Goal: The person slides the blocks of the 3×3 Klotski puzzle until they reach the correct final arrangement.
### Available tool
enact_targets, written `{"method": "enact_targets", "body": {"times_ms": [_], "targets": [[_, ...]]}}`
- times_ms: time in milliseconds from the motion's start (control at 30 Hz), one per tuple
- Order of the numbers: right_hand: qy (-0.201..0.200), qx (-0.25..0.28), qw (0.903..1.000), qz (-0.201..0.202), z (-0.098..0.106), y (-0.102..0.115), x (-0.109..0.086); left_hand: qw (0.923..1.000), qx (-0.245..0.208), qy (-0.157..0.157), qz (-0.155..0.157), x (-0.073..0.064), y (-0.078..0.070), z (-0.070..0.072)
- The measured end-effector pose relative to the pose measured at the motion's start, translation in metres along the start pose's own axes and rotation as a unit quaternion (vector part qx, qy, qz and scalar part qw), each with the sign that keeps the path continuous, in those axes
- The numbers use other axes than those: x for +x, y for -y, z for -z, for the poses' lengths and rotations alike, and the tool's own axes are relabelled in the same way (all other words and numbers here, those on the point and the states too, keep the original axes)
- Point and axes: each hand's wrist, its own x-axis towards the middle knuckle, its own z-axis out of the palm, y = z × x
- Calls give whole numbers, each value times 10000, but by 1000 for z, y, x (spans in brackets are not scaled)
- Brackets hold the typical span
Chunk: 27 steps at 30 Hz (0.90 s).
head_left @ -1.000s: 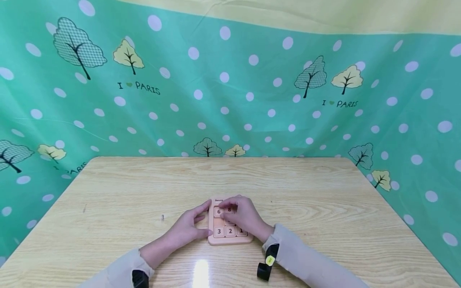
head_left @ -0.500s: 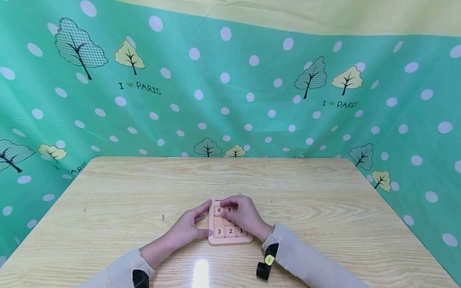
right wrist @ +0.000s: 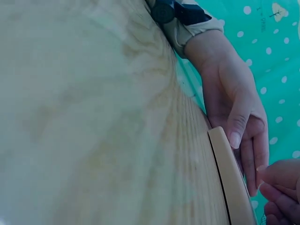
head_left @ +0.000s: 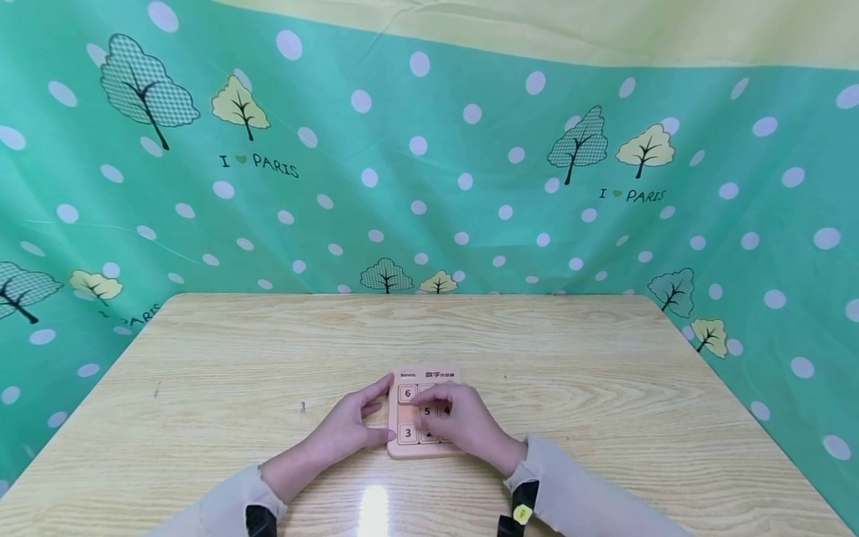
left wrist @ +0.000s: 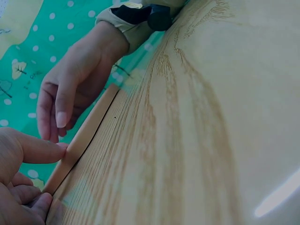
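A pink number slide puzzle (head_left: 429, 450) lies flat on the table in the head view. Its 6 tile (head_left: 407, 393) is at the far left, the 3 tile (head_left: 407, 432) at the near left, with a bare slot between them. Beside that slot is the 5 tile (head_left: 426, 412). My left hand (head_left: 345, 425) holds the puzzle's left side, thumb at the near corner and index finger toward the far one. My right hand (head_left: 470, 425) is over the tiles, thumb and index finger apart, hiding several tiles. Whether its fingertips touch a tile is hard to tell.
The light wood table (head_left: 235, 358) surrounds the puzzle, with a bright glare patch near its front. A green dotted cloth (head_left: 503, 261) hangs behind the table and along both sides. Black wrist straps (head_left: 260, 519) sit at both sleeves.
My right hand has moved nearer and slightly right, off the 8 tile area, with thumb and index finger wider apart. More of the 5 and 4 tiles shows. The left hand stays put.
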Motion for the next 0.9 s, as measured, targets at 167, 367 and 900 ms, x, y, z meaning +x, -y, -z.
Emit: {"method": "enact_targets", "body": {"times_ms": [167,367,900], "targets": [[174,187,9997,-24,-1,0,-8,10000,-31,9,10,0,0,0],[254,264,9993,54,-4,2,-14,10000,-44,29,-7,0,1,1],[264,-16,9994,221,-7,1,-13,10000,-23,-6,-12,0,0,0]]}}
